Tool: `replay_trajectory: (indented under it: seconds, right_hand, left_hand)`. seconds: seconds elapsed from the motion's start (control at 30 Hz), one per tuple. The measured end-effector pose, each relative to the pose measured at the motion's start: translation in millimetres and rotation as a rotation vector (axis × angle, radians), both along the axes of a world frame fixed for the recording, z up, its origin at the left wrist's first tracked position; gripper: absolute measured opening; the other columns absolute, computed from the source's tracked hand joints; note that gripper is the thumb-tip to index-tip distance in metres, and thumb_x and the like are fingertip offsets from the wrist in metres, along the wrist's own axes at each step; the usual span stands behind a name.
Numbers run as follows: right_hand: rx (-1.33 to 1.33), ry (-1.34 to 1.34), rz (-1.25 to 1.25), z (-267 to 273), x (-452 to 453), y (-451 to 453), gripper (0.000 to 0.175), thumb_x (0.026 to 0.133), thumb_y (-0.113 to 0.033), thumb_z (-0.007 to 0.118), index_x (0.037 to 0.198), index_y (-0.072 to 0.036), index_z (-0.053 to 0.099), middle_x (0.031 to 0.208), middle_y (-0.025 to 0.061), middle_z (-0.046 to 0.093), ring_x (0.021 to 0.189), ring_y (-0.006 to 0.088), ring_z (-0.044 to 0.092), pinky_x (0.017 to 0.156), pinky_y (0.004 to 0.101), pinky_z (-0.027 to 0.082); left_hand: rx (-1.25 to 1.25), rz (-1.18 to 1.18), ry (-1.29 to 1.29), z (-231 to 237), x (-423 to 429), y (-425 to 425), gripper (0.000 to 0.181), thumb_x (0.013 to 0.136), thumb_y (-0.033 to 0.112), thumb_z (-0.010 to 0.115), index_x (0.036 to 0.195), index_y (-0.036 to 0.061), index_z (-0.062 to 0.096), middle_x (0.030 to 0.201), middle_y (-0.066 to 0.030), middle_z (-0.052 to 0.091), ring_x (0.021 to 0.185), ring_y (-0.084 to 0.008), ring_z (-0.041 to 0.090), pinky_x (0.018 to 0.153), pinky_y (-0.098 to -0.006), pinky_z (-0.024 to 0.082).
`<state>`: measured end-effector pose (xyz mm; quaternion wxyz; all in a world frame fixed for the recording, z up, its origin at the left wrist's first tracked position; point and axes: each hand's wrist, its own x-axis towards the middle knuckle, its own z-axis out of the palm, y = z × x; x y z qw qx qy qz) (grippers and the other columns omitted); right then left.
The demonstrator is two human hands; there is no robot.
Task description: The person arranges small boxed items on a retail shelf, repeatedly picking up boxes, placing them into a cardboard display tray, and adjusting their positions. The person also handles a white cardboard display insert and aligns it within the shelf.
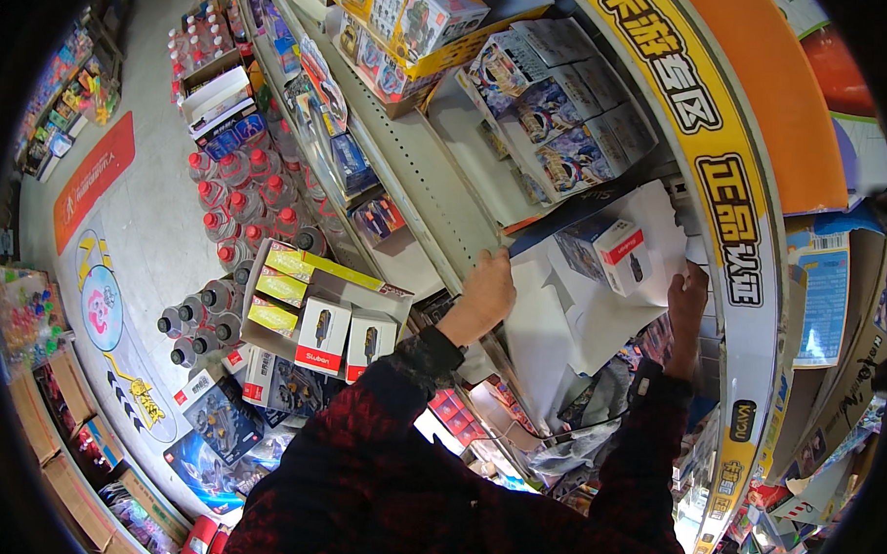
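Note:
An open cardboard display box [534, 298], white inside with a dark blue outer wall and a torn edge, rests tilted at the shelf in front of me. One small Sluban toy box [614, 257], white, red and dark blue, sits in it. My left hand [483, 297] grips the display box by its corner near the shelf's front edge. On the far side, my right hand [688, 300] holds its raised white flap, the fingers partly hidden. Left of my left arm, another open carton [402, 305] contains yellow packs [282, 286] and white Sluban boxes [323, 335].
Shiny card boxes [566, 127] fill a tray deeper on the metal shelf [396, 151]. Bottles with red caps [256, 190] crowd the floor at left, near larger toy boxes [222, 419]. A yellow and white sign board [718, 177] with writing curves along the right.

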<state>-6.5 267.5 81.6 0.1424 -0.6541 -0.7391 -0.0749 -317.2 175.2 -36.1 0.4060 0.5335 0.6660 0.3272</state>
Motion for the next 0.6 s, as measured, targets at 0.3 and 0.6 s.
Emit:
replay_trajectory:
  seconds: [0.3,0.6]
  right_hand:
    - [-0.199,0.208,-0.012,14.7,-36.2,-7.3,0.031,0.08,-0.024,0.058,0.095,0.003,0.057,0.081,0.0134,0.063,0.073,0.0214,0.06,0.068,0.0323,0.045]
    - [-0.28,0.173,-0.036,19.6,-35.7,2.6,0.03,0.08,-0.023,0.056,0.094,0.004,0.057,0.081,0.0169,0.062,0.073,0.0257,0.06,0.068,0.0337,0.045]
  left_hand:
    - [0.235,-0.088,0.223,1.5,12.8,32.4,0.037,0.076,0.005,0.043,0.113,-0.0021,0.046,0.084,-0.0189,0.055,0.072,-0.0355,0.058,0.06,-0.041,0.048]
    - [0.259,-0.141,0.123,-4.2,10.9,30.7,0.032,0.075,0.0,0.044,0.106,-0.0084,0.045,0.081,-0.0232,0.056,0.069,-0.0355,0.059,0.059,-0.0415,0.048]
